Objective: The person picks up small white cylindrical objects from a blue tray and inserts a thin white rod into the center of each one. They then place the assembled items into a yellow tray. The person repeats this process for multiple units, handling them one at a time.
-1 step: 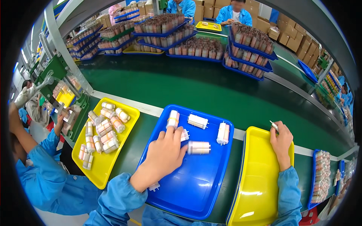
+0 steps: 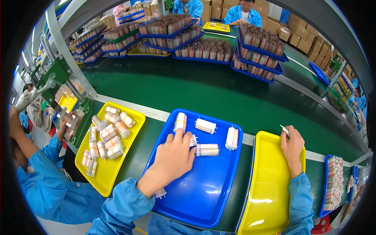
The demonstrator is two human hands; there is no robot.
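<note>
While our left hand [image 2: 172, 158] reaches over the blue tray [image 2: 203, 196], its fingers are outstretched and slightly bent; we cannot tell whether they grip anything. The index fingertip overlaps the near end of a pale pink-and-white cylinder [image 2: 180, 120] at the far left corner, and the hand partly hides a second cylinder [image 2: 193, 141]. Our thumb tip is just beside a third cylinder [image 2: 207, 149], lying on its side. Two more, a fourth cylinder [image 2: 205, 126] and a fifth cylinder [image 2: 231, 138], lie near the far rim and the right rim; a sixth cylinder [image 2: 160, 193] shows below our wrist by the left rim. Our room to move inside the tray is widest from the third cylinder down to the near rim.

Our right hand [image 2: 291, 147] pinches a slim white stick [image 2: 284, 130] over the far right edge of a yellow tray [image 2: 270, 176]. A green strip of worktop separates this tray from the blue one. To our left, another worker's sleeve [image 2: 49, 162] is beside a cylinder-filled yellow tray [image 2: 102, 180]. Beyond a pale border [image 2: 154, 113], a broad green surface [image 2: 176, 94] runs out to stacked blue trays [image 2: 282, 59].
</note>
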